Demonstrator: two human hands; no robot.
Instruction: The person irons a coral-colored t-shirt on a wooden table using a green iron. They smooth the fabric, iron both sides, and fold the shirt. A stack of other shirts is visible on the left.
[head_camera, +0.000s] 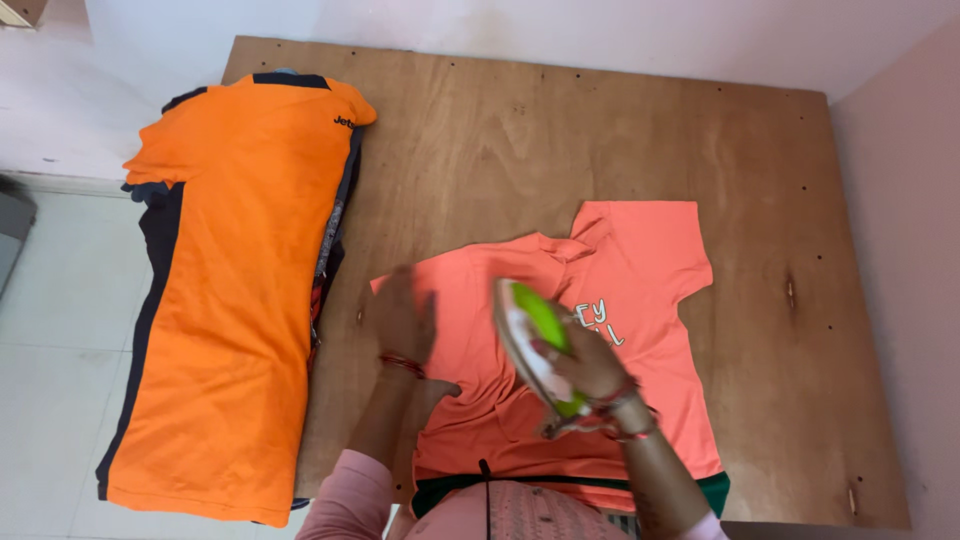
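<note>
R hand (590, 365) grips iron (535, 340), L hand (403, 318) prob. flat on shirt (640, 300)

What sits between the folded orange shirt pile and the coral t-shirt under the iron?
Head view: only a bare strip of the brown plywood board separates the folded orange shirt pile from the coral t-shirt.

A stack of folded garments (225, 300) lies along the left edge of the plywood board (560, 150), reaching from near its far left corner almost to its near edge. The top piece is an orange shirt with dark navy side panels and a navy collar band; darker clothes show beneath it at the sides. The board's far right stretch shows bare wood grain, knots and small screw holes. Left of the board lies a pale tiled floor (50, 330), and white walls (600, 30) meet behind the far edge.
</note>
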